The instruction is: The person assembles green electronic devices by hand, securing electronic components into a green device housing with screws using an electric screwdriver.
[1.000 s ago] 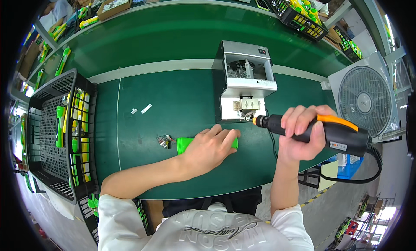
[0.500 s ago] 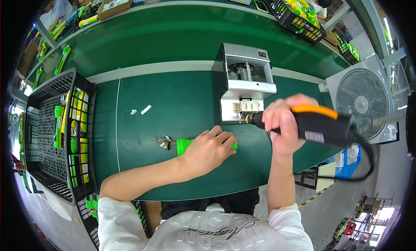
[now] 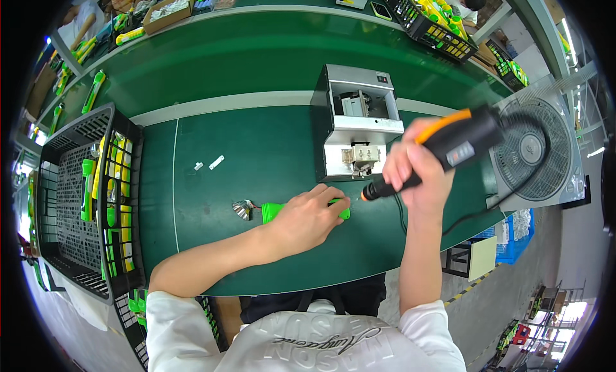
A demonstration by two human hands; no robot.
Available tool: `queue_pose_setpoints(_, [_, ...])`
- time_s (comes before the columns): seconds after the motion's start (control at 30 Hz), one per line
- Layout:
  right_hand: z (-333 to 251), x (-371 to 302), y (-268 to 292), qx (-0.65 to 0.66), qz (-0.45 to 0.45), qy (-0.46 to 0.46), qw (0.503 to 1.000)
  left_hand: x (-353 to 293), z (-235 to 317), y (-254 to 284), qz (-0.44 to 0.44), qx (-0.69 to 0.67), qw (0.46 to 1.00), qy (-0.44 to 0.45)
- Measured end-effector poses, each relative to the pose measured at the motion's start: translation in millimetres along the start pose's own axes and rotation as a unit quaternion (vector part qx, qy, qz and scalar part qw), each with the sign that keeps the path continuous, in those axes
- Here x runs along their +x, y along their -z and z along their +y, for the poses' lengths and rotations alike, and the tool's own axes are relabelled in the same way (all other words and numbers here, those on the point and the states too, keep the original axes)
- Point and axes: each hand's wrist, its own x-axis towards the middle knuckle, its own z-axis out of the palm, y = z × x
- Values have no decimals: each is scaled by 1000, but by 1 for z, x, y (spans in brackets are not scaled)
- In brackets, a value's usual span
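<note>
My left hand (image 3: 311, 218) is wrapped over a green flashlight body (image 3: 272, 211) lying on the green bench, and covers most of it. A silvery reflector head (image 3: 243, 209) hangs off the flashlight's left end on a thin red wire. In my right hand (image 3: 420, 163) is a black and orange electric screwdriver (image 3: 457, 141), tilted, its tip just right of the flashlight's end and apart from it. Behind them stands a grey metal screw feeder (image 3: 362, 125) with an open top tray. Two small white plastic pieces (image 3: 217, 162) lie left of it.
A black plastic crate (image 3: 119, 198) with green and yellow flashlights stands at the left. A fan (image 3: 536, 147) sits at the right, near the screwdriver's cable. Along the raised back shelf are a cardboard box (image 3: 170, 12), a phone (image 3: 381, 10) and another flashlight crate (image 3: 430, 28). People sit beyond.
My right hand has lifted the screwdriver's tip away from the screw feeder's front and brought it nearer the flashlight's right end. My left hand stays on the flashlight.
</note>
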Motion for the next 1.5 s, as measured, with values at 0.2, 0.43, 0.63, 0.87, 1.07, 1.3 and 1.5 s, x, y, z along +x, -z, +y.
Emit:
queue_pose_setpoints(0.2, [10, -40, 5, 9, -30, 50, 998, 2, 1, 1, -24, -5, 1000, 11])
queue_pose_setpoints(0.43, [23, -47, 9, 66, -6, 58, 996, 2, -1, 0, -23, -15, 1000, 7])
queue_pose_setpoints(0.63, [28, -52, 9, 66, 0, 68, 995, 1, -1, 0, -21, -21, 1000, 7])
queue_pose_setpoints(0.87, [35, -53, 10, 65, -5, 70, 995, 2, -3, -1, -16, -25, 1000, 3])
queue_pose_setpoints(1.07, [45, -58, 14, 76, -41, 79, 993, 4, 1, 1, -24, -19, 999, 6])
queue_pose_setpoints(1.3, [51, -65, 14, 71, -77, 77, 992, 3, -2, 2, -39, -43, 998, 8])
queue_pose_setpoints(1.5, [47, -65, 5, 13, -56, 90, 994, 4, -2, 3, -47, -37, 998, 13])
